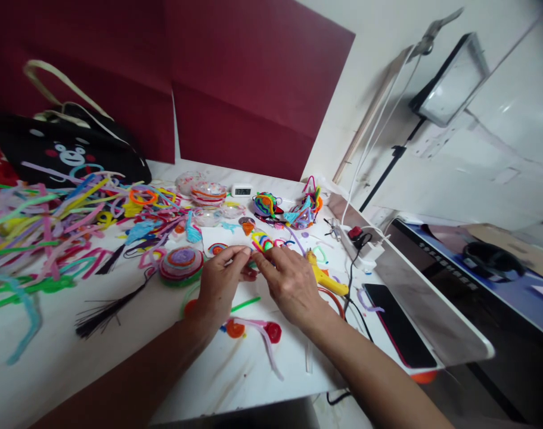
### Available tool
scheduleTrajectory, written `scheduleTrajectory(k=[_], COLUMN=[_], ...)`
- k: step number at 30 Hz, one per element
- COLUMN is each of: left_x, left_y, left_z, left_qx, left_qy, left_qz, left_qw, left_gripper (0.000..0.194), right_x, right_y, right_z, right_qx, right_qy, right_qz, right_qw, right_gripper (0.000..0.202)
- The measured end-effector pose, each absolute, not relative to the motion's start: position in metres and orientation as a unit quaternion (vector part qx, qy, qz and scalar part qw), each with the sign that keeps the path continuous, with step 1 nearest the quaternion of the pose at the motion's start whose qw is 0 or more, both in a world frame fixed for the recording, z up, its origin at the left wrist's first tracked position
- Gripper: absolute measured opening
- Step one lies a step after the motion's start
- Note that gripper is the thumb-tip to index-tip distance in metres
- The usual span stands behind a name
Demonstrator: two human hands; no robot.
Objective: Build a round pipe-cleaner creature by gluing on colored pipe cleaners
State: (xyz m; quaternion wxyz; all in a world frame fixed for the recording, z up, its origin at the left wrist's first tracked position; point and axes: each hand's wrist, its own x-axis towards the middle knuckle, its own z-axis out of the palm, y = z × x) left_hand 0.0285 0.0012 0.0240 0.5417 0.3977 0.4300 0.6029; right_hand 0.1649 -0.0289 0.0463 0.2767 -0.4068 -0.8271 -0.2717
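Observation:
My left hand (222,277) and my right hand (291,283) meet over the middle of the white table. On both, thumb and fingers are pinched together, and whatever is between the fingertips is too small or hidden to make out. Just left of my left hand lies a round coiled disc (182,266) in pink, orange and purple. Below the hands are a short green pipe cleaner (245,304), an orange coil (235,329), a red coil (272,332) and a pale lilac pipe cleaner (267,348). A yellow glue gun (327,280) rests beside my right hand.
Many loose pipe cleaners (52,223) heap up at the left before a black bag (61,149). Decorated clear shapes (208,195) and a small digital clock (242,190) stand behind. A phone (400,328), power strip (365,253) and cables lie right, inside a raised table edge (432,316).

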Motion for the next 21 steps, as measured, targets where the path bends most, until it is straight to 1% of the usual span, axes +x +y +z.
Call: scheduleTrajectory(k=[5, 15, 21], left_x=[0.029, 0.029, 0.029], left_y=[0.000, -0.001, -0.001], left_z=[0.026, 0.028, 0.029], left_qx=[0.387, 0.383, 0.379], left_qy=[0.440, 0.439, 0.440], left_qz=[0.602, 0.600, 0.605], left_qw=[0.543, 0.547, 0.545], left_gripper=[0.021, 0.022, 0.021], right_x=[0.167, 0.165, 0.167], right_y=[-0.031, -0.035, -0.036], right_z=[0.038, 0.036, 0.033], right_qx=[-0.432, -0.439, -0.459], right_qy=[-0.805, -0.798, -0.789], right_qz=[-0.226, -0.258, -0.235], right_qw=[0.339, 0.322, 0.336], right_gripper=[0.020, 0.022, 0.017])
